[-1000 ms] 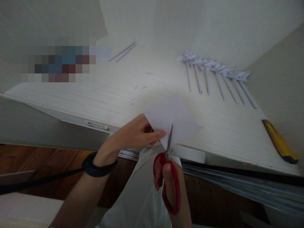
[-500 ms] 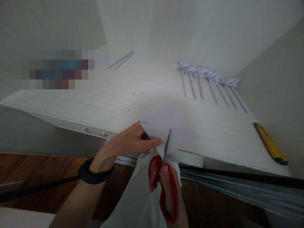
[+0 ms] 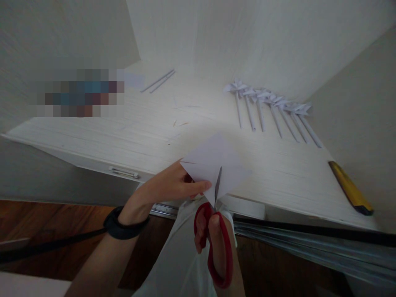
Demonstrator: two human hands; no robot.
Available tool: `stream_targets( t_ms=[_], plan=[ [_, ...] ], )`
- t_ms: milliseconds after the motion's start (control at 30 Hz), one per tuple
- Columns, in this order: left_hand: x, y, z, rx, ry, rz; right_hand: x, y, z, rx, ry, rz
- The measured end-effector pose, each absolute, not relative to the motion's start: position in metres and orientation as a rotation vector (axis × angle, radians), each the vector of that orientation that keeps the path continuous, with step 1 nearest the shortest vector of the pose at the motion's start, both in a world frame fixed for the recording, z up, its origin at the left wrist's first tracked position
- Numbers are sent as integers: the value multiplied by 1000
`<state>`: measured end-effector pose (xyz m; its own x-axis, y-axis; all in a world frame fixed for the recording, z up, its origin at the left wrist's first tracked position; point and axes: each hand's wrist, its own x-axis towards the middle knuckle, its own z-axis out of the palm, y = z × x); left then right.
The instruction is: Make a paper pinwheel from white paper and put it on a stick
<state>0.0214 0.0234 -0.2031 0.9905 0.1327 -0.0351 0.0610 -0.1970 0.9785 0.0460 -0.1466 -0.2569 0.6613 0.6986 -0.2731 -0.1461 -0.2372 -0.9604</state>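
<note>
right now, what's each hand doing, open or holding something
Left hand: closed, pinching the white paper sheet at its near edge.
Right hand: closed on the red scissors, blades in the sheet.

A square of white paper (image 3: 213, 159), turned corner-up like a diamond, is pinched at its left corner by the left hand (image 3: 173, 185). Red-handled scissors (image 3: 216, 202), gripped in the right hand (image 3: 216, 243), point upward, their blades nearly closed in a cut at the paper's lower corner.

Count on the desk: seven paper pinwheels (image 3: 269, 97) in a row, two loose rolled sticks (image 3: 157, 80), one yellow-handled cutter (image 3: 351, 189). In hand: one paper sheet (image 3: 213, 159), one pair of red scissors (image 3: 228, 251).
</note>
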Motion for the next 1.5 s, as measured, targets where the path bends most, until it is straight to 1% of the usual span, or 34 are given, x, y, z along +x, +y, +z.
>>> stream_targets(
  t_ms=[533,833,1000,1500],
  plan=[
    [22,23,-203,1779,151,70,47,-143,-253,-1569,-412,880],
    [22,22,-204,1789,293,73,49,-144,-252,-1569,-386,853],
    [23,25,-212,1817,282,56,48,-146,-253,-1550,-440,875],
    [23,25,-209,1802,283,22,46,-145,-256,-1635,-451,830]
  ],
)
